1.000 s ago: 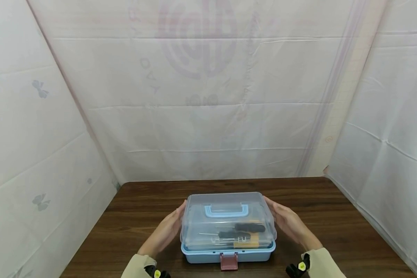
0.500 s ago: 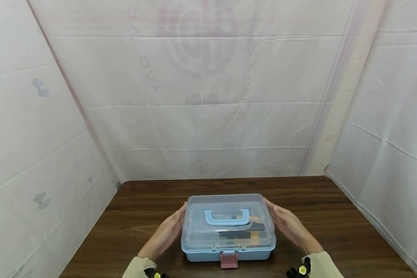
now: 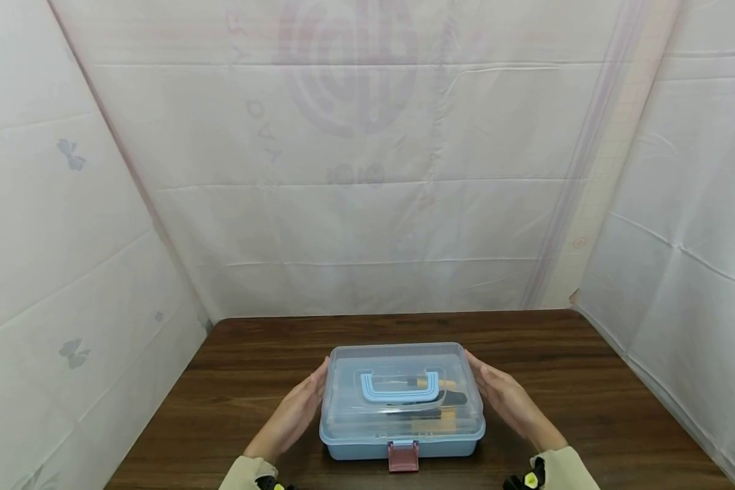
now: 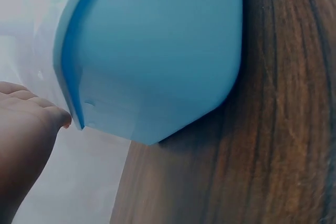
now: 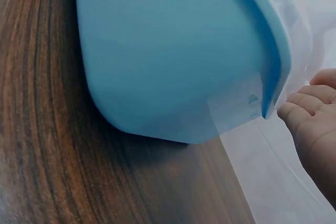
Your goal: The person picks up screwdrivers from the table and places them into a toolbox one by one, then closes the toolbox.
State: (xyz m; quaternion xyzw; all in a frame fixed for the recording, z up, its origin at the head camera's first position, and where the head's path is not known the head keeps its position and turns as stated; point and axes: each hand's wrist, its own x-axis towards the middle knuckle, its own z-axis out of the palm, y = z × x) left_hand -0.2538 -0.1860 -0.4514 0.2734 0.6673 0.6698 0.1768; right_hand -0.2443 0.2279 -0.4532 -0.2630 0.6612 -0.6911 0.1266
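A light-blue plastic toolbox (image 3: 355, 451) stands on the table with its clear lid (image 3: 367, 357) down on the base. Its blue carry handle (image 3: 400, 396) lies on top, and the reddish-brown front latch (image 3: 403, 457) hangs outward, unfastened. Dark and yellow tool handles (image 3: 444, 415) show faintly through the lid. My left hand (image 3: 294, 415) lies along the lid's left side with straight fingers, its fingertips at the rear corner. On the opposite side my right hand (image 3: 514, 407) does the same. Both wrist views show the fingers (image 4: 37, 106) by the rim, not curled round it.
The dark wooden table (image 3: 251, 354) reaches beyond the box on both sides and behind. White sheeting (image 3: 367, 224) hangs along the table's back edge and at the left and right.
The lid has come down from slightly raised at the front to resting on the base. Both hands have stayed at its sides, and the latch still hangs outward.
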